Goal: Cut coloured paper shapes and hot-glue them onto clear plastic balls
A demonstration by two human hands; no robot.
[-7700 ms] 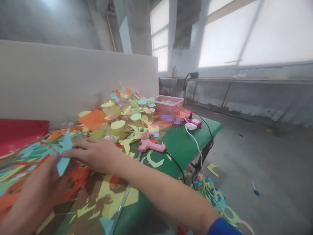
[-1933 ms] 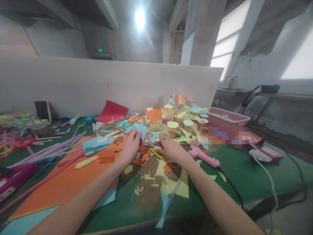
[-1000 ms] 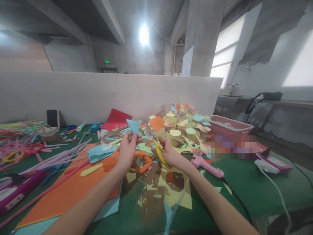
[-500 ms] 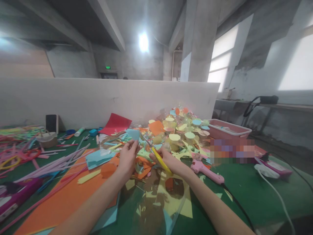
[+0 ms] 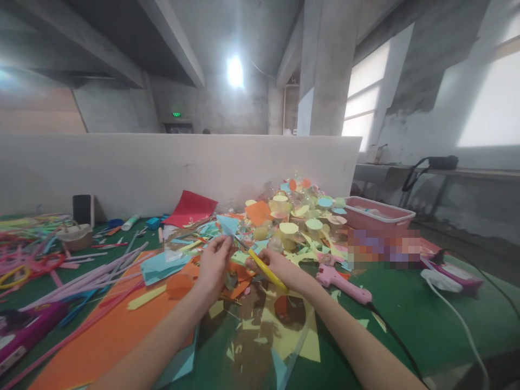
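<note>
Pinched in my left hand [image 5: 216,259] is a small piece of light blue paper [image 5: 227,224], held up above the scraps. My right hand [image 5: 273,266] is closed around the yellow handles of a pair of scissors [image 5: 266,267]. Their metal blades point up and left and reach the paper's lower edge beside my left fingertips. Below and behind both hands lies a heap of cut paper scraps, with orange pieces [image 5: 240,281] close under the scissors. Whether the blades are parted is hard to make out.
A pink glue gun [image 5: 344,285] with a black cord lies to the right. Orange sheets [image 5: 109,325] and pipe cleaners [image 5: 87,276] cover the left side. Paper-topped clear pieces [image 5: 288,228] are heaped ahead, near a pink bin [image 5: 379,212]. A white partition [image 5: 134,173] stands behind.
The blue paper has turned in my left fingers and now shows a pointed, angled shape. The scissor blades have come closer to my left fingertips. The view has shifted slightly.
</note>
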